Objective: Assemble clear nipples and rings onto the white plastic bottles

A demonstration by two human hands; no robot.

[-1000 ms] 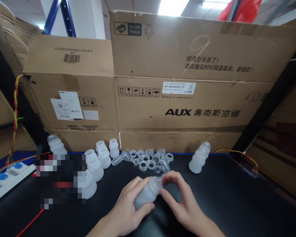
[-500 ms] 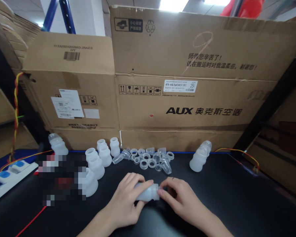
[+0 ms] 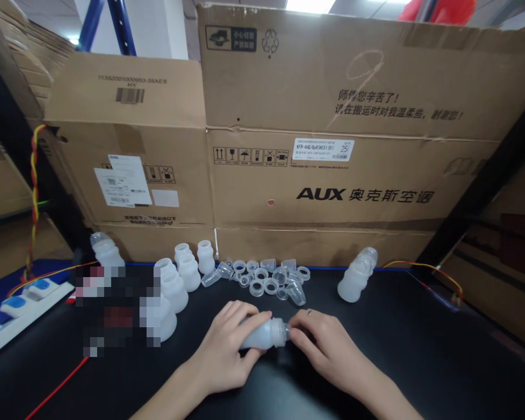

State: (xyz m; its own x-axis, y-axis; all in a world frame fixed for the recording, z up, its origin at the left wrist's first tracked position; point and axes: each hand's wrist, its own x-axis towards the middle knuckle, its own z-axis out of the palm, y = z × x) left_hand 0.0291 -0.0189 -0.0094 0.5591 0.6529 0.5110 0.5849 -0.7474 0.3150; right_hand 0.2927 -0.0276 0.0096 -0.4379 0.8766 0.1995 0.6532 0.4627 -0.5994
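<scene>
My left hand [image 3: 234, 344] is wrapped around a frosted plastic baby bottle [image 3: 258, 336], held on its side just above the black table. A clear ring [image 3: 280, 332] sits around the bottle's mouth, which points right. From that ring a clear teat [image 3: 288, 332] sticks out, pinched by the fingers of my right hand [image 3: 319, 338]. Part of the teat is hidden behind those fingertips. Beyond my hands lies a loose pile of clear rings [image 3: 256, 287], teats and clear caps [image 3: 296, 293].
Several open frosted bottles [image 3: 188, 271] stand at left. A capped bottle [image 3: 107, 251] is at the far left, another bottle [image 3: 354, 280] at right. A cardboard sheet [image 3: 324, 233] walls off the back. A power strip [image 3: 30, 300] and a red cable [image 3: 56, 388] lie left.
The bottle's mouth end has risen slightly and turned more into view, showing more of the teat. My right hand has shifted a little right and up, still at the teat.
</scene>
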